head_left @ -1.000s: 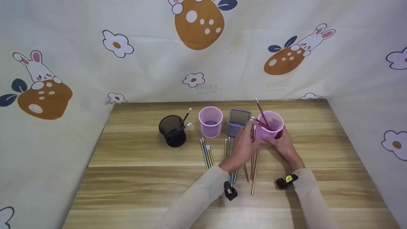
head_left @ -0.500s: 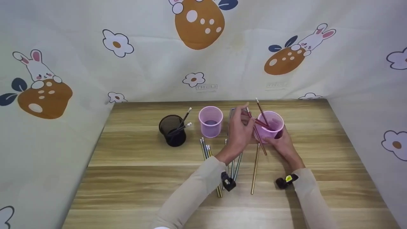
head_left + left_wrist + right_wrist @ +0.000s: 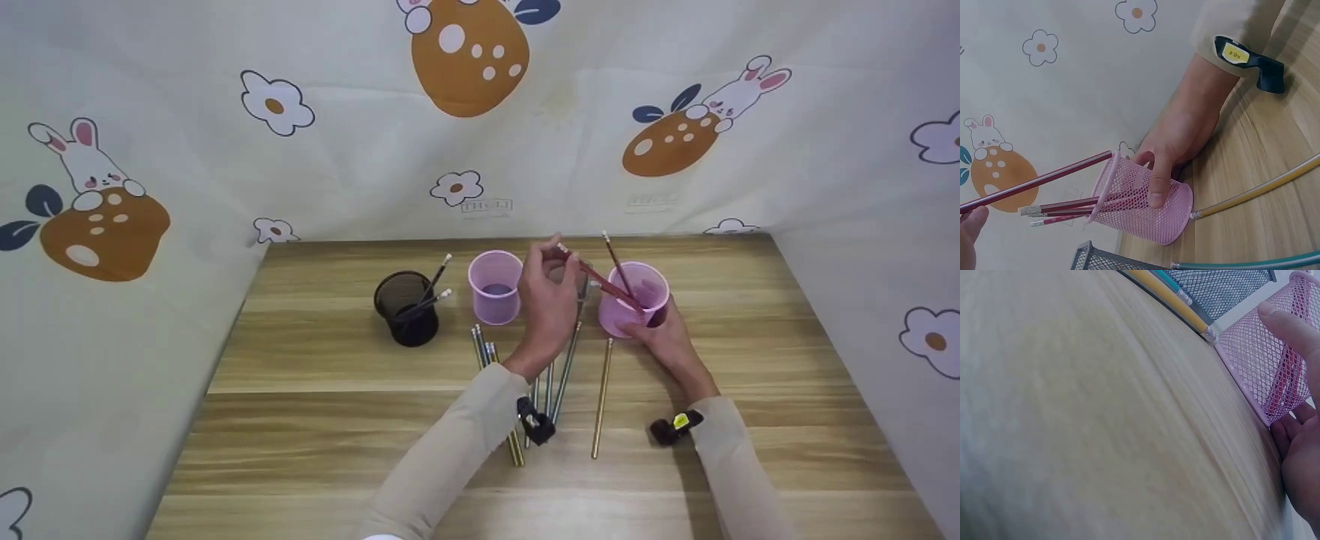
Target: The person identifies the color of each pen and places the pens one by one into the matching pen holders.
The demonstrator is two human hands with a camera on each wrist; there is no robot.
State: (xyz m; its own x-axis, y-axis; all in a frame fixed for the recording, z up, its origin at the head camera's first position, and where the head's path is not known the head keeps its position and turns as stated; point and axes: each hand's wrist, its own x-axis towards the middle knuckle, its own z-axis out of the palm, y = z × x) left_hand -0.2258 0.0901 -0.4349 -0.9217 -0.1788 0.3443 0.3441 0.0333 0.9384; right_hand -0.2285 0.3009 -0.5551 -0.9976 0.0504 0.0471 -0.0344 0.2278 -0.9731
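Note:
My left hand [image 3: 551, 304] pinches a red pencil [image 3: 1044, 180] near its eraser end. The pencil slants down to the right, its far end at the rim of a pink mesh pencil cup [image 3: 616, 315]. Several red pencils [image 3: 1067, 210] lean inside that cup, eraser ends up. With thumb in front and fingers behind, my right hand [image 3: 670, 341] grips the cup near its base. A grey square mesh cup [image 3: 1112, 260] stands beside it, mostly hidden behind my left hand in the head view.
A second pink mesh cup [image 3: 495, 309] stands to the left, then a black mesh cup [image 3: 416, 330] with black pencils. On the wooden table [image 3: 300, 450] lie a gold pencil [image 3: 602, 397], green pencils [image 3: 568, 371] and a bundle partly under my left arm.
My left hand has lifted the red pencil off the table and shifted left. The pencil has swung from steep to slanting, its lower end now at the cup's rim. The right hand stays put.

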